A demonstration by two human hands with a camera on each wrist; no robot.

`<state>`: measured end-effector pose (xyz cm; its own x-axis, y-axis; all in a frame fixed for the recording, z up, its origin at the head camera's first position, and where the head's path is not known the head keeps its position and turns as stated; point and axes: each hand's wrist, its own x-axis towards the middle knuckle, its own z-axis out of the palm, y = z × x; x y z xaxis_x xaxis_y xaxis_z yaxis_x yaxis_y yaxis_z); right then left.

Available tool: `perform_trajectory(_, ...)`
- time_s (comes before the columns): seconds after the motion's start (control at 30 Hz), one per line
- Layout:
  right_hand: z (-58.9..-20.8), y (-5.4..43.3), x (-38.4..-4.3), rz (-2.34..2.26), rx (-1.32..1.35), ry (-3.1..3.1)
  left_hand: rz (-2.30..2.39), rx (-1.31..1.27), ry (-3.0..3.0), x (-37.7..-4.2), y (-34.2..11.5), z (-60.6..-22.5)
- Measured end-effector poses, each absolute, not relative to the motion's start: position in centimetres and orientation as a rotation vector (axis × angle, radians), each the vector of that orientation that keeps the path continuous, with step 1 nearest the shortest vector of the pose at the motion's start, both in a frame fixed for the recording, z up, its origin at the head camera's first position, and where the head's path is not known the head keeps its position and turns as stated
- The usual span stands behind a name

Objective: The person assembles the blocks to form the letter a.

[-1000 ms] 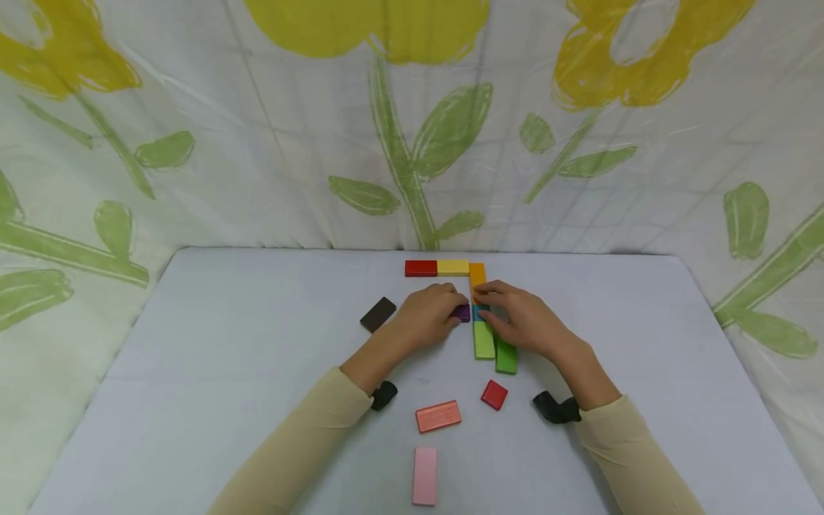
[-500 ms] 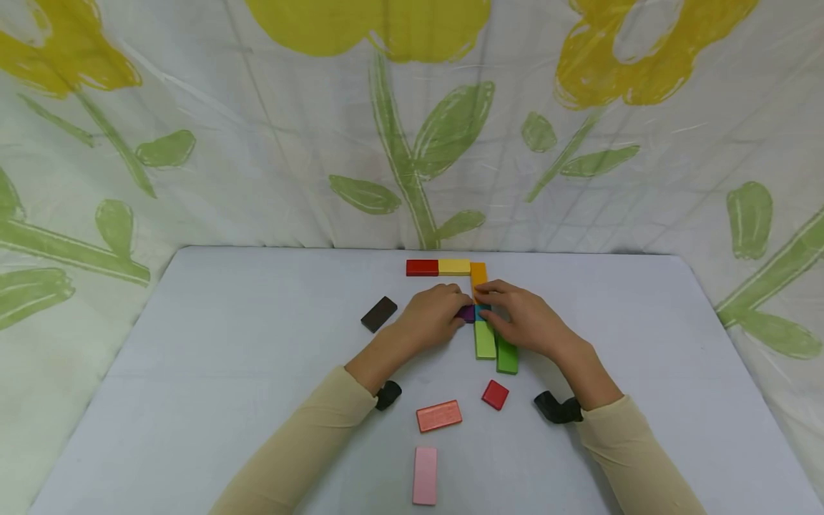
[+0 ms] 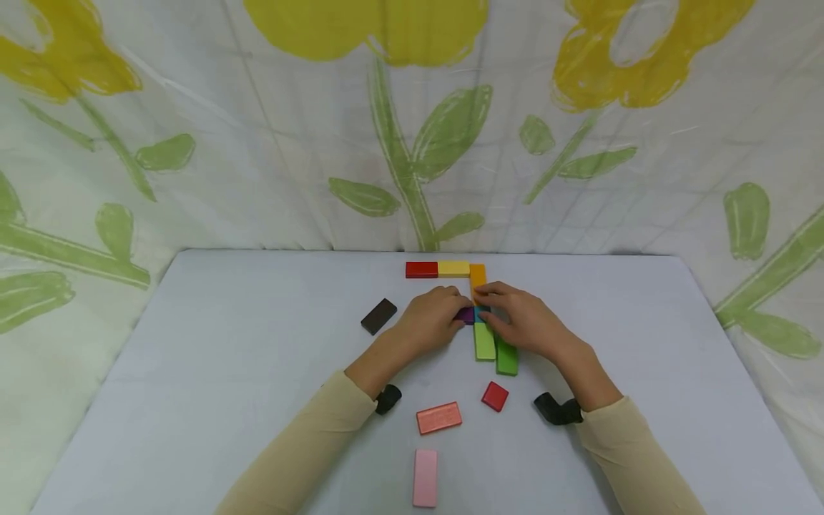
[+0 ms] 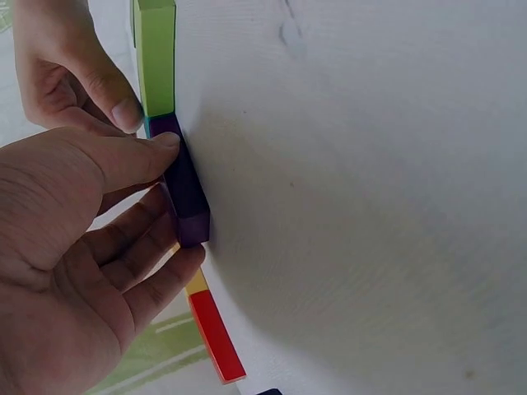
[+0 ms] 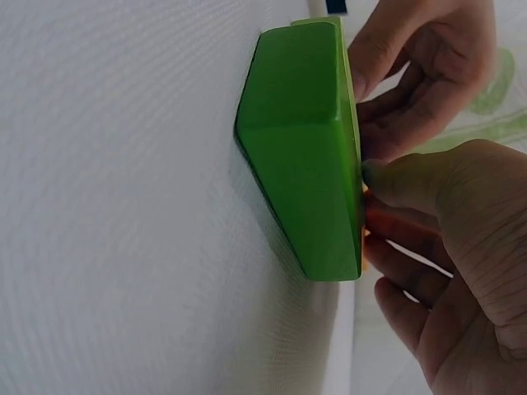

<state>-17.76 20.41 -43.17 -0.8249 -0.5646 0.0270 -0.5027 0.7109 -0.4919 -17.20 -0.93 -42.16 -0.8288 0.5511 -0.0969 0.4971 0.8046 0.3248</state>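
My left hand [image 3: 433, 315] pinches a dark purple block [image 4: 189, 185] between thumb and fingers. One end of that block meets a small blue block [image 3: 481, 314] in the head view. From the other side my right hand [image 3: 528, 318] holds the blue block, thumb at its edge and fingertips by the orange block [image 3: 477, 275] beyond. A light green block [image 3: 485, 342] continues the column toward me. Beside it lies a darker green block [image 5: 296, 156], partly under the right hand in the head view.
A red block [image 3: 421, 270] and a yellow block [image 3: 453, 269] run left from the orange one. A dark brown block [image 3: 379, 316] lies left of my left hand. Nearer me are a red square block [image 3: 495, 396], a coral block [image 3: 439, 418] and a pink block [image 3: 425, 478].
My left hand has slid the purple block slightly right, closing the small gap to the blue block. My right hand has stayed in place.
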Motion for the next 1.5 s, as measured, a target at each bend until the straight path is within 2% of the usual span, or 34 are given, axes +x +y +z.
perform_trajectory(0.9,-43.2,20.5,-18.0,-0.724,-0.834,2.776,0.441,0.792,2.794,-17.2,-1.3,-42.0)
perform_trajectory(1.5,-43.3,20.5,-18.0,-0.705,-0.846,2.790,0.542,0.709,2.850,-15.7,-4.3,-41.0)
